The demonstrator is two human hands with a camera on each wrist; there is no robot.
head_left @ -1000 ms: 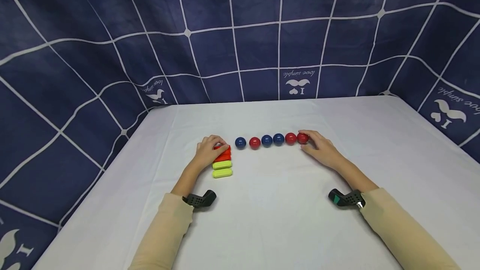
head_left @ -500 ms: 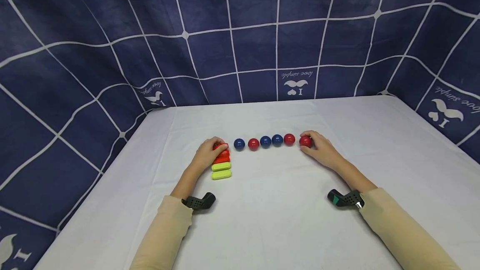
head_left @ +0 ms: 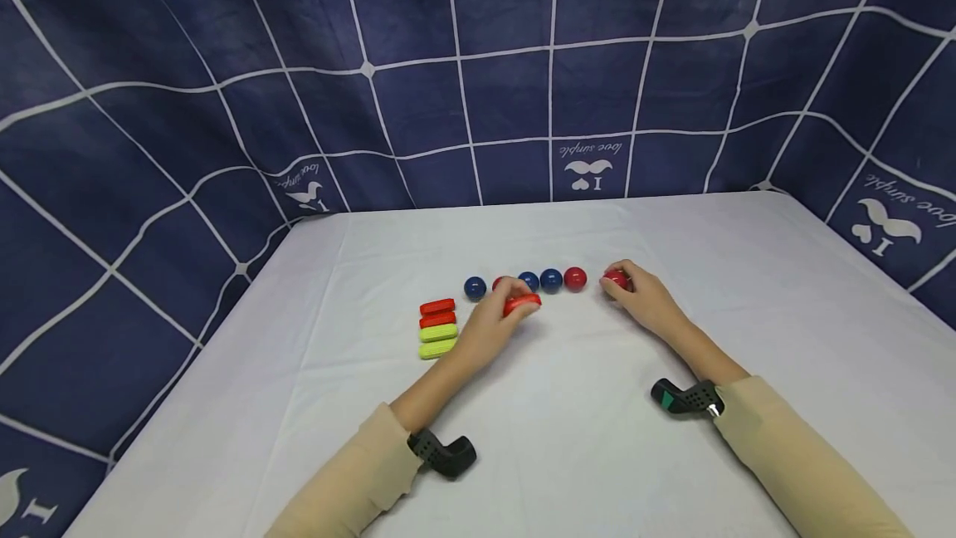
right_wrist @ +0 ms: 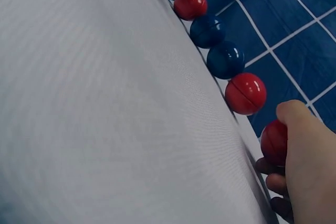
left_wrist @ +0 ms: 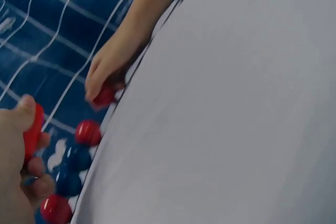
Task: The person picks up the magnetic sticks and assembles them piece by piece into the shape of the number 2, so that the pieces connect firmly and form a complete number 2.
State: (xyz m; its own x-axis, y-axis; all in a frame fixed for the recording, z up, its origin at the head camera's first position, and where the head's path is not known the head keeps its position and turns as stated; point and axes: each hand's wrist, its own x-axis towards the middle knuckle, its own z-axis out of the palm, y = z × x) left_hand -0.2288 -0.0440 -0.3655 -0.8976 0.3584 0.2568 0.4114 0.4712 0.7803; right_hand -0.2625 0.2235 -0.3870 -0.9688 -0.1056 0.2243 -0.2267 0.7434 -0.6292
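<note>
My left hand (head_left: 487, 327) pinches a red bar-shaped piece (head_left: 523, 303) between thumb and fingers, raised over the table in front of a row of balls. In the left wrist view the red bar (left_wrist: 33, 134) shows between the thumb and curled fingers. My right hand (head_left: 646, 299) grips a red ball (head_left: 616, 278) at the row's right end; the right wrist view shows the thumb across its top and the fingers below. Left of it are a red ball (head_left: 575, 278), two blue balls (head_left: 551, 280), a red ball (head_left: 498, 281) partly hidden by my left hand, and a blue ball (head_left: 475, 288).
Two red bars (head_left: 436, 306) and two yellow-green bars (head_left: 437, 349) lie stacked front to back on the white tablecloth (head_left: 568, 438), left of the balls. A dark blue curtain (head_left: 508, 90) with white lines hangs behind the table and along its sides.
My left hand has lifted a red bar from the far end of the bar column and carried it right. The right hand has drawn its red ball slightly right, away from the neighbouring one.
</note>
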